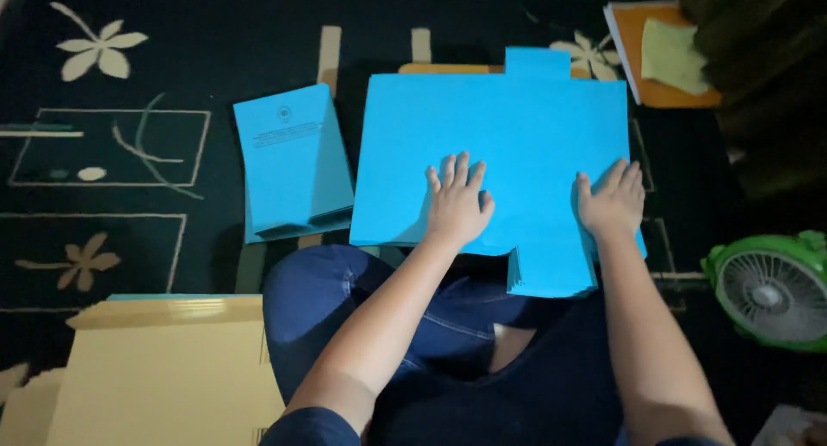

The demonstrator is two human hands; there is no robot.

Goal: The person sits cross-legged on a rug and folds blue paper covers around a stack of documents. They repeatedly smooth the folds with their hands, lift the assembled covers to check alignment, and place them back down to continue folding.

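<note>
A stack of large bright blue sheets [517,123], each with a tab at the far edge and one at the near edge, lies on the dark carpet in front of my crossed legs. My left hand [457,201] presses flat on the stack near its middle, fingers spread. My right hand [613,201] rests flat on the right part of the stack, fingers apart. Neither hand grips anything. To the left lies a smaller pile of folded blue envelopes [293,162], apart from both hands.
A pile of pale yellow card sheets [164,368] sits at the lower left. An orange folder with a green cloth [668,54] lies at the upper right. A small green fan [771,287] stands at the right. The carpet [129,93] is dark with cream flower patterns.
</note>
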